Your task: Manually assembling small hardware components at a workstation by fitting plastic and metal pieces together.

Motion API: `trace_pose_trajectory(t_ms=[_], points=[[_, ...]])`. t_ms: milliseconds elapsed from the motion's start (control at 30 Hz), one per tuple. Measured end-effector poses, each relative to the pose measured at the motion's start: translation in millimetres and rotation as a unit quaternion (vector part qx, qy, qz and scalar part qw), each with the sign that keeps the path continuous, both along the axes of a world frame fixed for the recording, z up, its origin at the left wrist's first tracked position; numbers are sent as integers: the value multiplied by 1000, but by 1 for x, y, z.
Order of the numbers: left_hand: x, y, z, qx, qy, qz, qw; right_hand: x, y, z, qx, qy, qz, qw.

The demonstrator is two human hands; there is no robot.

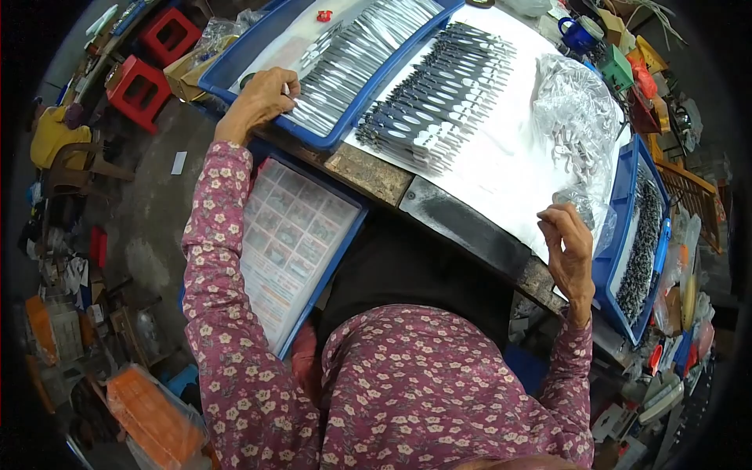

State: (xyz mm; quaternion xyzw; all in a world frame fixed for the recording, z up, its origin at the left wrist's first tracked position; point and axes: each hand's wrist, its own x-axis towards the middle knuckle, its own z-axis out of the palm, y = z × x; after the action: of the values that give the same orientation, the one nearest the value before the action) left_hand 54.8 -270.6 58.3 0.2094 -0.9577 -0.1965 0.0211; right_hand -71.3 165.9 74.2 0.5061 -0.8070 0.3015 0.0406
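My left hand point(262, 98) is over the near left corner of a long blue tray point(321, 141). Its fingers are pinched, with a small pale tip at them that I cannot make out. Slender silver metal pieces point(356, 66) lie packed in rows inside that tray. To its right, flat black-and-silver tools point(439, 98) overlap in rows on a white sheet point(501, 168). Beside a clear plastic bag point(576, 102) holding small shiny parts, my right hand point(569, 244) has thumb and fingertips drawn together; whatever they hold is hidden.
Right of my right hand stands a blue tray point(599, 274) of small black parts. A blue-rimmed tray with a printed sheet point(294, 223) sits below the table edge under my left arm. Red stools point(133, 94) stand on the floor at left. A blue mug point(581, 35) is at far right.
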Motion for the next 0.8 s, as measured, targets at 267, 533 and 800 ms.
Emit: trace_pose_trajectory(t_ms=[267,533,800], points=[[12,-12,-3,54,50,-33,997,5,6,-11,4,-18,12,1000],[6,-51,-23,30,63,-119,990,-1,29,-20,17,-20,-39,999],[22,6,24,136,52,-59,988,-23,78,-17,-6,-2,-93,996]])
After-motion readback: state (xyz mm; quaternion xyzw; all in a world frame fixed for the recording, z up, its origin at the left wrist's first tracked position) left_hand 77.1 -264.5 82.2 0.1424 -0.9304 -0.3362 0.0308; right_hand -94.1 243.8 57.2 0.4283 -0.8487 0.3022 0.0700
